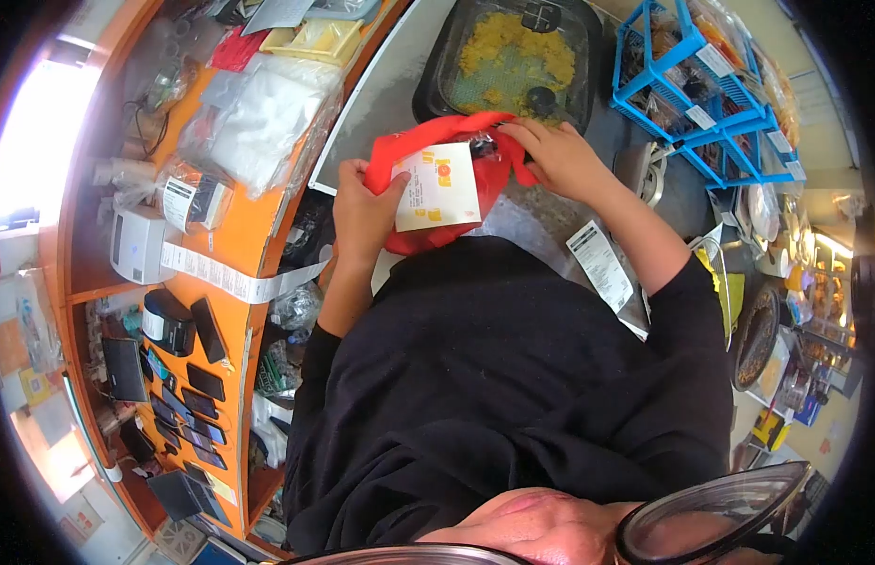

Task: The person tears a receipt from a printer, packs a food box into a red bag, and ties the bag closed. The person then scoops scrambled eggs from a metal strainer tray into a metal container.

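Note:
In front of my body is a red plastic bag (491, 184), its rim bunched up. My left hand (364, 209) grips the bag's left side, thumb lying on a white card (442, 188) with orange and yellow print. The card lies against the bag; whether it is a flat card or the face of a box I cannot tell. My right hand (555, 158) is closed on the bag's upper right edge, fingers bent over the red plastic. Something dark and shiny (483, 145) shows at the bag's mouth beside the card; its kind is unclear.
A dark-rimmed tray (590, 66) with yellow food stands beyond the bag. Blue stacked baskets (649, 80) are at the right, near a printed receipt (599, 264). The orange counter (244, 235) on the left bears a label printer (138, 243) and several phones (206, 380).

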The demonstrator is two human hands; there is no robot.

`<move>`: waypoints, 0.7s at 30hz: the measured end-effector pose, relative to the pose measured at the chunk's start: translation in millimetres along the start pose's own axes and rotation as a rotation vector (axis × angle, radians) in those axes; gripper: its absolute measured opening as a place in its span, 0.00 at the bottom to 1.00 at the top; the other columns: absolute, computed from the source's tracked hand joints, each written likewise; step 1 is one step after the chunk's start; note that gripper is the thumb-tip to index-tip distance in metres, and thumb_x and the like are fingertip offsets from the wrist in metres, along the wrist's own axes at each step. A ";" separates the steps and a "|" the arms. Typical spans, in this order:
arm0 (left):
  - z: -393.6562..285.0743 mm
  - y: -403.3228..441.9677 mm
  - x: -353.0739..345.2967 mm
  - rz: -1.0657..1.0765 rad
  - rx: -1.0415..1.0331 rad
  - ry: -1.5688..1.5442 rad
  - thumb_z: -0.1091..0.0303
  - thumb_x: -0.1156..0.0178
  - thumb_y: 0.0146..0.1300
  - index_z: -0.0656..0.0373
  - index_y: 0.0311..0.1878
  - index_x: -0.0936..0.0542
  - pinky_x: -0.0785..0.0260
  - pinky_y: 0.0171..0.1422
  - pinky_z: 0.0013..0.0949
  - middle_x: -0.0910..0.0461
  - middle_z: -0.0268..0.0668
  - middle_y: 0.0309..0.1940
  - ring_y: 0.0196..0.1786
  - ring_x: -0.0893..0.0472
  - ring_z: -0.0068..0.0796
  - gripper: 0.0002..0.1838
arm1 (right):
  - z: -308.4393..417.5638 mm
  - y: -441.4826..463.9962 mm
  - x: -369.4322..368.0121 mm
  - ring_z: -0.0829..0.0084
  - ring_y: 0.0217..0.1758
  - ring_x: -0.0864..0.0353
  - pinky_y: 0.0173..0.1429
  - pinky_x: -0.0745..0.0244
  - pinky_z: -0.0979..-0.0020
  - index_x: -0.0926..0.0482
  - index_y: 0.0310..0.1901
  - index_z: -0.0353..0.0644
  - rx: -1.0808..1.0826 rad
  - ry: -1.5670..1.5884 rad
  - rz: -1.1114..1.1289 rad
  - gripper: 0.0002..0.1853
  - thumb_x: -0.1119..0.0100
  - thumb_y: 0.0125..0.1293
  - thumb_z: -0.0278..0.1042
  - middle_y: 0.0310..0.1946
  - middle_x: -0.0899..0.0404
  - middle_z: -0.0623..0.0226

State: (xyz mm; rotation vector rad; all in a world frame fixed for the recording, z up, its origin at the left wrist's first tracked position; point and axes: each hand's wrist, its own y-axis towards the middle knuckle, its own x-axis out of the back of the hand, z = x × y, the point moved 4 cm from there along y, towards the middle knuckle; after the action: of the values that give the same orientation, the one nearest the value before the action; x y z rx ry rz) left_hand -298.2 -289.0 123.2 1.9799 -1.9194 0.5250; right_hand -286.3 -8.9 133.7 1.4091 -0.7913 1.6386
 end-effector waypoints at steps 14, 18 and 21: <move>-33.7 -13.5 -34.2 0.584 -0.985 0.529 0.69 0.39 0.57 0.49 0.56 0.22 0.48 0.73 0.48 0.27 0.33 0.61 0.67 0.33 0.39 0.21 | 69.2 -44.3 0.5 0.62 0.52 0.27 0.51 0.32 0.59 0.25 0.46 0.50 -0.095 -0.008 -0.377 0.22 0.32 0.49 0.42 0.49 0.27 0.68; -25.3 -3.6 -33.9 0.675 -0.914 0.446 0.71 0.42 0.60 0.47 0.58 0.22 0.52 0.74 0.48 0.29 0.32 0.63 0.70 0.36 0.39 0.21 | 81.2 -51.7 -54.6 0.67 0.40 0.21 0.41 0.24 0.65 0.24 0.44 0.52 0.274 0.251 -0.249 0.15 0.36 0.53 0.37 0.46 0.26 0.72; -24.9 -4.1 -34.2 0.702 -0.892 0.449 0.71 0.42 0.60 0.47 0.59 0.23 0.53 0.75 0.48 0.30 0.32 0.64 0.71 0.37 0.40 0.22 | 91.4 -42.8 -80.3 0.68 0.33 0.19 0.34 0.21 0.67 0.25 0.46 0.53 0.178 0.240 -0.256 0.16 0.37 0.54 0.38 0.44 0.25 0.72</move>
State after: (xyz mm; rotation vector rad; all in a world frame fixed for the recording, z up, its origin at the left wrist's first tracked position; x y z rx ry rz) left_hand -295.6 -246.9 128.7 0.5766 -1.9847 0.1690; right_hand -202.1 -82.2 69.0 1.3398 -0.3199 1.6659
